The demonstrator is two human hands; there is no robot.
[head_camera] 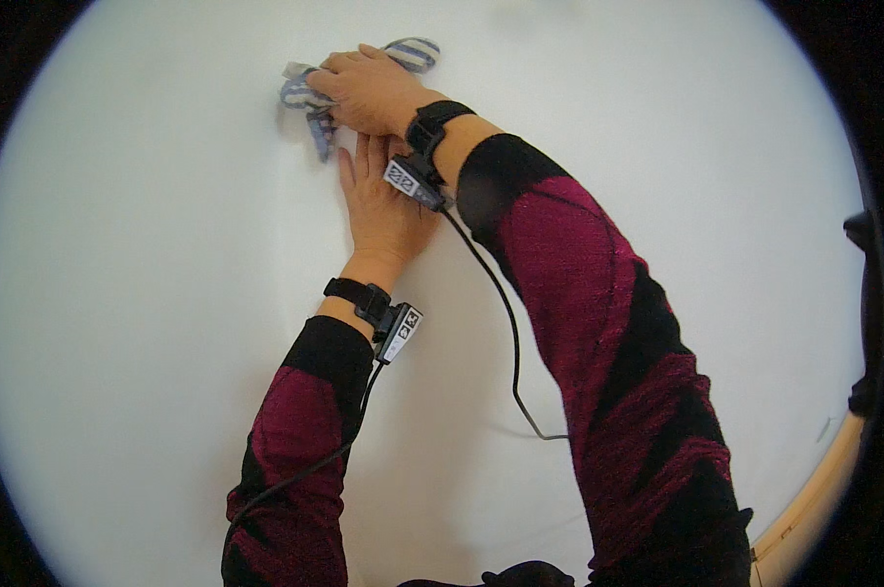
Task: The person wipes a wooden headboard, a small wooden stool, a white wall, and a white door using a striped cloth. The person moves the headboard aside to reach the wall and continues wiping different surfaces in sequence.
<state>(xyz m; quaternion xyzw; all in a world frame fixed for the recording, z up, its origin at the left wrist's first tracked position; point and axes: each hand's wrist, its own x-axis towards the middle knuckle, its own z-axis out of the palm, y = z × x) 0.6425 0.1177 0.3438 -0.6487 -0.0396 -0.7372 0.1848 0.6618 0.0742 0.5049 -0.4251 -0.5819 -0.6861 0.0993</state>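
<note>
My right hand (372,88) presses a blue-and-white striped cloth (306,92) against a smooth white surface (156,257). The bunched cloth sticks out past the fingers on both sides, and one loose corner hangs towards my left hand. Just below, my left hand (387,205) lies against the same surface with its fingers stretched out. It holds nothing. Its fingertips and outer side are partly hidden behind my right hand and the device strapped to that wrist.
Each wrist carries a black strap with a small device, one on the right wrist (413,183) and one on the left (398,334). A loose black cable (512,315) loops from the right device. A light wood-coloured edge (805,506) curves along the lower right.
</note>
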